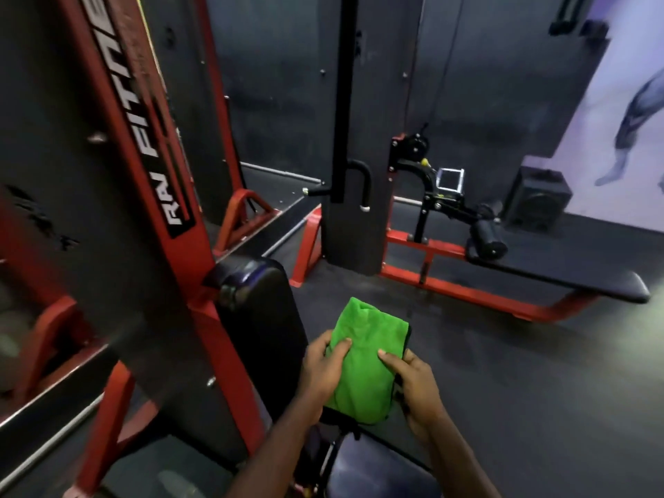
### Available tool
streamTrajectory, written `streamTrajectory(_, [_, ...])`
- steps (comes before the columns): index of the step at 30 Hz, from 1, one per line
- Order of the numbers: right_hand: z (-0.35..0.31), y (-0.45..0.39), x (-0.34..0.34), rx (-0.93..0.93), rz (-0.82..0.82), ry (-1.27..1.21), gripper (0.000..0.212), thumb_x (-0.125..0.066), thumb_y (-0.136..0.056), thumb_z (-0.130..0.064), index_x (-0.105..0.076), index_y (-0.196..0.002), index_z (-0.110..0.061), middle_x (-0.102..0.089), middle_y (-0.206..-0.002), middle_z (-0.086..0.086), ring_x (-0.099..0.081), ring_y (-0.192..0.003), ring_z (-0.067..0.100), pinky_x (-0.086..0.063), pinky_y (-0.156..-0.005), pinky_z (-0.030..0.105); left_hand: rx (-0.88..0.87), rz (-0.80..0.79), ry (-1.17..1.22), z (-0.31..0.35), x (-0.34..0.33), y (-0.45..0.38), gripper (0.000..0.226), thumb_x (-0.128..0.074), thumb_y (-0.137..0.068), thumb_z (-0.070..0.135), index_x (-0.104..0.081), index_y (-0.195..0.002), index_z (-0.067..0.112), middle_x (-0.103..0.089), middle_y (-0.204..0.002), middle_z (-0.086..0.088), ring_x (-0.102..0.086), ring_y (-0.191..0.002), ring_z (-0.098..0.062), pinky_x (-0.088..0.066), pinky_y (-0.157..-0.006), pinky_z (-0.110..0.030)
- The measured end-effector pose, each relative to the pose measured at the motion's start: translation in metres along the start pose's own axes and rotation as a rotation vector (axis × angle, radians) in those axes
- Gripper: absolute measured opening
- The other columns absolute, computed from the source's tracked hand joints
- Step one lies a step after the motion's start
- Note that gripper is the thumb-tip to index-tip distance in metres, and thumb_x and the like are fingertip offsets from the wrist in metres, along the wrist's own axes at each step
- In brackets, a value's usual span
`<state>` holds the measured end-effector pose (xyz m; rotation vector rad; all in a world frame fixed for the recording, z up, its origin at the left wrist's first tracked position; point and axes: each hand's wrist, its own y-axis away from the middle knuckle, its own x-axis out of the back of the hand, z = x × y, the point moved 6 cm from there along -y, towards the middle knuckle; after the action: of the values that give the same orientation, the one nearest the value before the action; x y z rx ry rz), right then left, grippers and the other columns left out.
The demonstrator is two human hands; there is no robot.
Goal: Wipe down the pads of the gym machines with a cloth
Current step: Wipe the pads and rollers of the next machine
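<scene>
At lower centre, one folded green cloth (363,361) is grasped by two hands: the left hand (325,368) and right hand (416,382) each curl round an edge, thumbs on top, remaining fingers hidden beneath. Just left of the cloth stands a dark upright pad (262,325); a seat pad (381,472) is cut off at the bottom edge. One long bench pad (560,274) lies at right.

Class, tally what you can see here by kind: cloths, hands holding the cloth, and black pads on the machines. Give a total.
Green cloth: 1
Hands: 2, left hand, right hand
Black pads: 3, upright pad, flat bench pad, roller pad
Total: 6
</scene>
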<state>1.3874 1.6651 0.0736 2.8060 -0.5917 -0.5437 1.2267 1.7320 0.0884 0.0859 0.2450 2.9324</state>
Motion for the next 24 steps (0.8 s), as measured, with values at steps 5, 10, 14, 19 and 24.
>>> streamTrajectory(5, [-0.029,-0.014,-0.044,0.043,-0.060,-0.067,0.045,-0.076,-0.081,-0.015,-0.069,-0.120,0.006,-0.074,-0.112,0.028,-0.070,-0.107,0.045,-0.055,-0.100,0.055,-0.036,-0.083,0.051,0.040,0.020,-0.020,0.012,-0.061,-0.099,0.014,-0.071,-0.094,0.011,-0.076,-0.080,0.003,-0.069,-0.073,-0.005,-0.051,-0.066,-0.019])
streamTrajectory(10, [-0.035,-0.031,-0.100,-0.053,-0.146,-0.112,0.044,-0.069,-0.090,-0.022,-0.070,-0.123,0.007,-0.069,-0.120,0.032,-0.066,-0.115,0.049,-0.045,-0.110,0.062,-0.172,-0.052,-0.093,0.082,0.058,-0.051,0.047,-0.074,-0.078,0.060,-0.073,-0.099,0.018,-0.079,-0.090,0.003,-0.075,-0.085,-0.012,-0.061,-0.082,-0.040])
streamTrajectory(14, [-0.044,-0.049,-0.138,-0.045,-0.181,-0.145,0.041,-0.066,-0.093,-0.030,-0.074,-0.123,-0.003,-0.068,-0.128,0.027,-0.067,-0.120,0.041,-0.043,-0.113,0.058,-0.357,0.028,-0.384,0.110,0.097,-0.078,0.048,-0.060,-0.087,0.065,-0.069,-0.106,0.022,-0.076,-0.095,0.004,-0.072,-0.092,-0.014,-0.057,-0.084,-0.038])
streamTrajectory(19, [-0.049,-0.058,-0.166,0.025,-0.157,-0.133,0.039,-0.066,-0.093,-0.018,-0.069,-0.128,-0.001,-0.070,-0.127,0.025,-0.069,-0.116,0.040,-0.048,-0.108,0.054,-0.448,0.023,-0.491,0.136,0.119,-0.085,0.034,-0.063,-0.094,0.054,-0.059,-0.107,0.023,-0.073,-0.098,0.004,-0.069,-0.096,-0.017,-0.053,-0.081,-0.035])
streamTrajectory(24, [-0.051,-0.062,-0.178,0.071,-0.108,-0.150,0.039,-0.068,-0.095,-0.021,-0.069,-0.128,0.001,-0.069,-0.125,0.028,-0.067,-0.118,0.045,-0.046,-0.110,0.062,-0.503,0.083,-0.663,0.157,0.148,-0.086,0.051,-0.058,-0.083,0.073,-0.062,-0.083,0.023,-0.071,-0.077,0.007,-0.068,-0.074,-0.008,-0.057,-0.069,-0.035])
